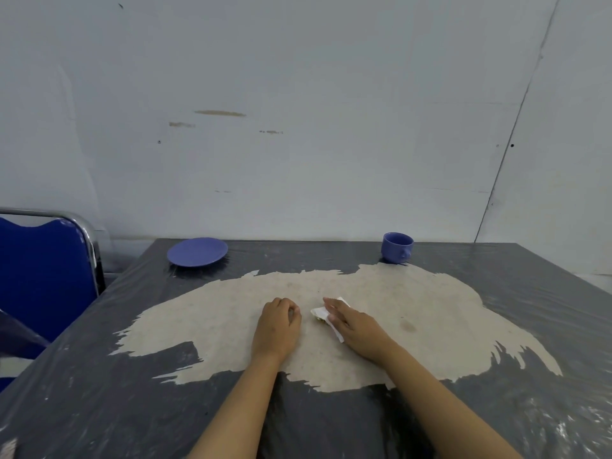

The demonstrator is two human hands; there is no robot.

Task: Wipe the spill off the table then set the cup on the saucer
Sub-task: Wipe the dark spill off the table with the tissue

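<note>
My right hand (356, 323) presses a folded white tissue (320, 313) flat on the table (99, 392), fingers straight over it. A small yellowish stain shows at the tissue's near edge. Just to its left, my left hand (278, 323) rests on the table with fingers curled into a loose fist, holding nothing. A blue saucer (197, 252) lies at the far left of the table. A blue cup (397, 247) stands upright at the far right, well apart from the saucer and from both hands.
The dark table surface has a large worn beige patch (414, 293) in the middle, with a faint dark spot (408, 325) right of my right hand. A blue chair (43, 273) with a chrome frame stands at the table's left. A pale wall rises behind.
</note>
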